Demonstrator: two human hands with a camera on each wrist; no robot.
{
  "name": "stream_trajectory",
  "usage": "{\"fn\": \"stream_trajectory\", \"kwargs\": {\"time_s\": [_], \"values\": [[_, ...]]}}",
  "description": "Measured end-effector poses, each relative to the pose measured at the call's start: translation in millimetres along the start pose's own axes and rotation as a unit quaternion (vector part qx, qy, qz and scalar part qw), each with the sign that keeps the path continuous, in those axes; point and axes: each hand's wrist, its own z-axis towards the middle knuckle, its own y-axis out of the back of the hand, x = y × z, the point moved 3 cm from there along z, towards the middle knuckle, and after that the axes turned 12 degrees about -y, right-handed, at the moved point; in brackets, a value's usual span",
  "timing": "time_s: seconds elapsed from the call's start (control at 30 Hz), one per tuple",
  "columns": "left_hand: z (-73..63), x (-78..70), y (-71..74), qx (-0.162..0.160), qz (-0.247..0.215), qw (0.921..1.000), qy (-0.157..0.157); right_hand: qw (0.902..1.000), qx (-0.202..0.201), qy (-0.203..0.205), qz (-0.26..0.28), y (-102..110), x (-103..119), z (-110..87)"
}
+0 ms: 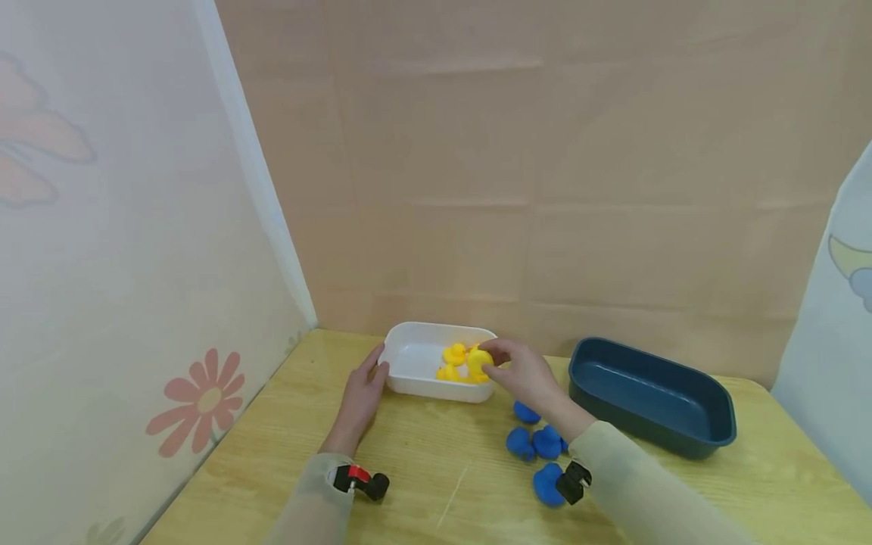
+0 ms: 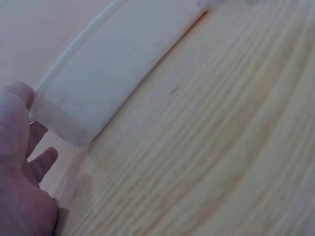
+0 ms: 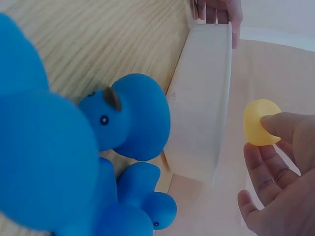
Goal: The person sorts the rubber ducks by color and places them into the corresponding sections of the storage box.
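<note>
My right hand [image 1: 527,372] pinches a yellow rubber duck [image 3: 257,123] between thumb and fingers, above the right end of a white bin [image 1: 425,388]. In the head view, several more yellow ducks [image 1: 454,353] lie inside that end of the bin. My left hand [image 1: 361,397] holds the bin's left end, with its fingertips [image 2: 22,91] at the rim and other fingers along the outside wall. Several blue rubber ducks [image 1: 548,442] stand on the table below my right forearm; the right wrist view shows one blue duck [image 3: 142,118] close to the bin's wall.
A dark blue bin [image 1: 654,393] stands to the right, beyond my right forearm. Brown paper [image 1: 436,189] covers the back wall behind the wooden table [image 1: 422,469]. A pale curtain with flowers [image 1: 136,303] hangs along the left side, and another patterned cloth [image 1: 827,363] at the right.
</note>
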Motion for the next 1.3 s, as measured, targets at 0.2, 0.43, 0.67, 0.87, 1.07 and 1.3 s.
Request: {"fn": "stream_trajectory", "kwargs": {"time_s": [0.2, 0.43, 0.67, 0.87, 1.07, 1.3], "values": [[-1.0, -2.2, 0.1, -0.002, -0.012, 0.9999, -0.009, 1.0000, -0.002, -0.004, -0.003, -7, -1, 9.8], [1.0, -0.2, -0.2, 0.001, 0.002, 0.9998, -0.018, 0.9998, -0.005, -0.003, -0.018, -16, -5, 17.9], [2.3, 1.5, -0.5, 0.002, 0.007, 0.9999, -0.011, 1.0000, -0.006, 0.005, -0.006, -21, 2, 23.4], [4.2, 0.9, -1.0, 0.002, 0.003, 0.9999, -0.015, 0.9999, 0.002, 0.011, -0.011, -23, 9, 24.7], [4.5, 4.2, 2.9, 0.001, 0.003, 0.9998, -0.020, 0.9999, 0.002, -0.006, -0.014, -24, 10, 20.2], [8.5, 2.7, 4.5, 0.000, 0.010, 0.9994, -0.033, 0.9998, -0.003, 0.006, -0.020, -20, 14, 16.3]]}}
